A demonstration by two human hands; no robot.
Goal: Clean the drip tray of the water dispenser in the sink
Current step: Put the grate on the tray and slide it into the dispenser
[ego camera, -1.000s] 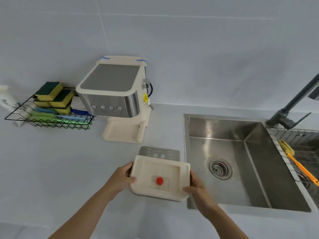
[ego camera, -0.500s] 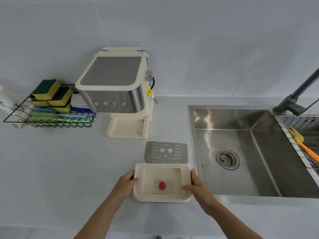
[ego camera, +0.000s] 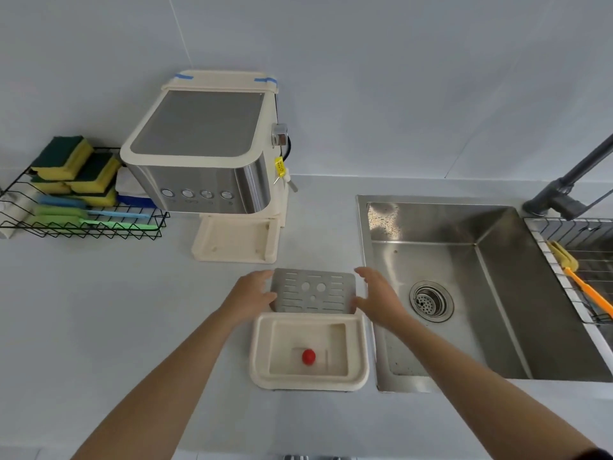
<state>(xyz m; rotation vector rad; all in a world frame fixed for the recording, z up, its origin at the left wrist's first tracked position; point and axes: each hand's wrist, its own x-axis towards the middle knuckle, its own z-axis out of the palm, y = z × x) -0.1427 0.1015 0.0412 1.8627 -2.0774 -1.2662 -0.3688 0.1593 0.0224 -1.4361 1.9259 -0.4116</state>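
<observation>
The cream plastic drip tray (ego camera: 262, 353) lies flat on the counter just left of the sink, with a red float (ego camera: 308, 356) in its well. Right behind it lies the perforated metal grate (ego camera: 313, 290), flat on the counter. My left hand (ego camera: 248, 297) is at the grate's left edge and my right hand (ego camera: 378, 300) at its right edge. Both have fingers spread, with fingertips touching or nearly touching the metal. The stainless sink (ego camera: 497, 293) holds nothing but its drain strainer (ego camera: 431, 302).
The water dispenser (ego camera: 205, 154) stands at the back, its tray slot bare. A black wire rack (ego camera: 83, 224) with sponges and brushes sits to its left. A dark faucet (ego camera: 570, 187) and a drying rack with an orange brush (ego camera: 590, 293) are at the right.
The drip tray went from held in the air to resting on the counter. Both hands let go of it and moved forward to the sides of the metal grate.
</observation>
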